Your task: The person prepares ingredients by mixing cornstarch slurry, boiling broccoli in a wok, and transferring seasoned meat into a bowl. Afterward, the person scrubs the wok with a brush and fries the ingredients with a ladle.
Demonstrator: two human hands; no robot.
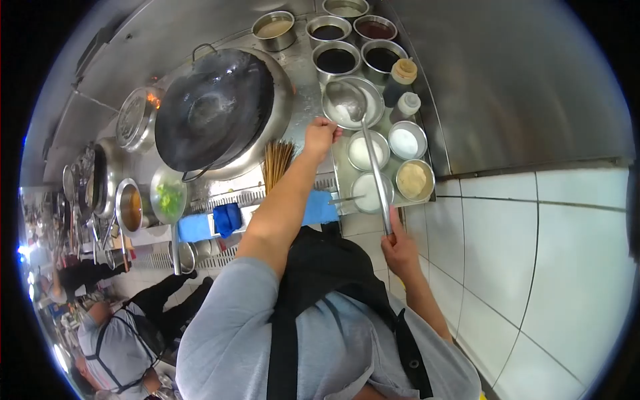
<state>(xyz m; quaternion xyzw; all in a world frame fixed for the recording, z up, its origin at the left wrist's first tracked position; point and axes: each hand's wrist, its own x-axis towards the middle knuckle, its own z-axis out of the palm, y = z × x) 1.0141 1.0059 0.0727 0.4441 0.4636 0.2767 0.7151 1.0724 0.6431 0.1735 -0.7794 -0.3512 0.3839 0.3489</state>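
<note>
My right hand (400, 250) is wrapped round the long handle of a metal ladle (377, 177). The ladle's head is over a wide metal bowl (377, 110) with white contents, and some white stuff shows in the ladle. Just left of that bowl is my left hand (321, 138), its fingers pinched together; whatever they hold, if anything, cannot be made out. Below the ladle head are a bowl of white granules (365, 152) and another white-filled bowl (365, 192) with a utensil handle sticking out. A bamboo brush (277, 162) lies beneath my left forearm.
A black wok (210, 110) sits tilted on the stove to the left, with flame (153, 100) beside it. Sauce pots (335, 60) and squeeze bottles (400, 80) stand at the back. A strainer of green vegetables (169, 198) is at left. Another person (127, 340) is lower left.
</note>
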